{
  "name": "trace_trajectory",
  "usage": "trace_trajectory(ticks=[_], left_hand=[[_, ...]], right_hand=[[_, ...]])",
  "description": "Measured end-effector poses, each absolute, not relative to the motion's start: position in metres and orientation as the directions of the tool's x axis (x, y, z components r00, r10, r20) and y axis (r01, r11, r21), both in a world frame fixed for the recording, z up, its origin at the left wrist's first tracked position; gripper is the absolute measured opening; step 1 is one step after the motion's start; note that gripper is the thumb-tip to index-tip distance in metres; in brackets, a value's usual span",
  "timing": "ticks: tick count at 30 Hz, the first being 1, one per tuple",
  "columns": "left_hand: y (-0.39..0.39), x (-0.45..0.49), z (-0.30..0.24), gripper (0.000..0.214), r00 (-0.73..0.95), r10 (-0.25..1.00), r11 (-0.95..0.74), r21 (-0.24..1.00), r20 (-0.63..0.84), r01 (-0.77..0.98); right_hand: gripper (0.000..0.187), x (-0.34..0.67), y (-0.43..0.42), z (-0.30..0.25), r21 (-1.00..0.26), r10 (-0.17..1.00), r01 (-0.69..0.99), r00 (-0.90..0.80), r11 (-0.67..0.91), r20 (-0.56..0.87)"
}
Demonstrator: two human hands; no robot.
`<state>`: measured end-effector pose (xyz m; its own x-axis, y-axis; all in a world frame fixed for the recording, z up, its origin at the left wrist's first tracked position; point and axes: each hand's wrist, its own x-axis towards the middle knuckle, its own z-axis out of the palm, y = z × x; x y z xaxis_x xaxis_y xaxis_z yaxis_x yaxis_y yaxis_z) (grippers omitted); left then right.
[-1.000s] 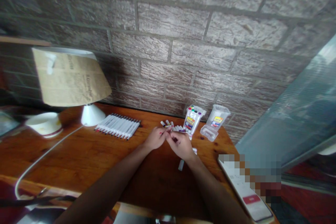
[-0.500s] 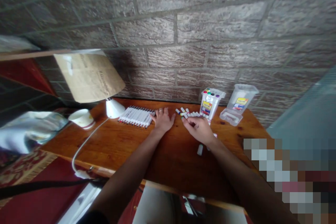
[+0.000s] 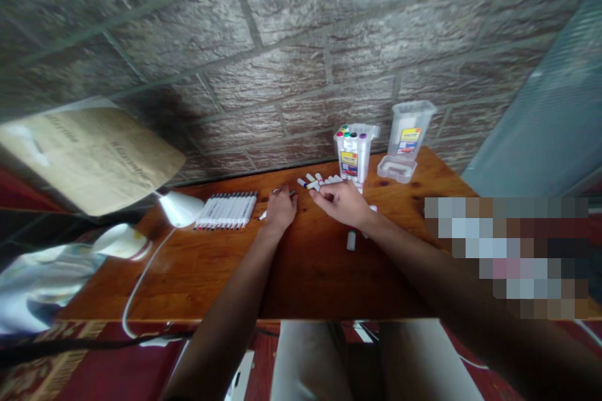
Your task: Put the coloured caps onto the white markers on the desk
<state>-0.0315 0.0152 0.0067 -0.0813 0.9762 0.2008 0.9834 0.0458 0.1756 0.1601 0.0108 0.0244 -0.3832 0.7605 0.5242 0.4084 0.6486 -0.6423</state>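
Note:
My left hand (image 3: 281, 208) is closed over a marker (image 3: 262, 216), whose white end shows on one side and dark end on the other. Left of it lies a neat row of white markers (image 3: 226, 210) with dark caps. My right hand (image 3: 342, 202) has its fingers pinched together; whatever they hold is hidden. Just beyond its fingertips lie several short white markers (image 3: 301, 183) with coloured bands, partly covered by the hand. A loose grey-white marker cap (image 3: 351, 240) lies below my right wrist.
At the back stands a clear case of coloured markers (image 3: 350, 153). Right of it are an upright clear container (image 3: 410, 131) and its lid (image 3: 397, 170). A lamp (image 3: 181, 208) with a paper shade, its white cord and a paper cup (image 3: 123, 242) are on the left. A brick wall rises behind the table.
My left hand lay flat with fingers spread beside the marker row; now it is closed on a marker. My right hand stays pinched near the short markers. The view has tilted and shifted.

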Motion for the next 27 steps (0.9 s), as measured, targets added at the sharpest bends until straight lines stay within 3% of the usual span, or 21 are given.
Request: trace_trajectory(ticks=[4, 6, 8, 10, 12, 14, 18, 22, 27], left_hand=[[0.013, -0.043, 0.010, 0.027, -0.111, 0.977, 0.089, 0.123, 0.180, 0.988], [0.012, -0.049, 0.012, 0.023, -0.145, 0.969, 0.107, 0.187, 0.202, 0.977], [0.013, -0.051, 0.015, 0.019, -0.161, 0.955, 0.072, 0.333, 0.248, 0.940], [0.013, -0.046, 0.019, 0.020, -0.127, 0.944, -0.075, 0.570, 0.306, 0.818], [0.010, -0.036, 0.025, 0.032, -0.072, 0.938, -0.252, 0.806, 0.341, 0.535], [0.005, -0.023, 0.031, 0.045, 0.004, 0.958, -0.278, 0.920, 0.288, 0.274], [-0.005, -0.004, 0.034, 0.044, 0.116, 0.964, -0.243, 0.970, 0.240, 0.011], [-0.008, -0.002, 0.035, 0.043, 0.164, 0.963, -0.199, 0.974, 0.214, -0.106], [-0.011, -0.001, 0.037, 0.048, 0.247, 0.957, -0.117, 0.980, 0.155, -0.161]], right_hand=[[0.050, 0.161, 0.014, 0.021, -0.664, 0.784, 0.416, -0.332, 0.621, 0.524], [0.051, 0.161, 0.014, 0.019, -0.677, 0.785, 0.397, -0.331, 0.619, 0.524], [0.051, 0.160, 0.014, 0.018, -0.699, 0.783, 0.356, -0.335, 0.620, 0.524], [0.051, 0.158, 0.014, 0.018, -0.747, 0.798, 0.292, -0.316, 0.597, 0.514], [0.043, 0.156, 0.014, 0.020, -0.835, 0.847, 0.183, -0.244, 0.519, 0.473], [0.036, 0.154, 0.015, 0.023, -0.921, 0.904, 0.001, -0.187, 0.391, 0.384], [0.042, 0.153, 0.017, 0.028, -0.942, 0.899, -0.317, -0.373, 0.112, 0.232], [0.042, 0.155, 0.015, 0.032, -0.904, 0.867, -0.426, -0.465, -0.044, 0.177], [0.034, 0.154, 0.011, 0.034, -0.853, 0.799, -0.504, -0.564, -0.135, 0.207]])
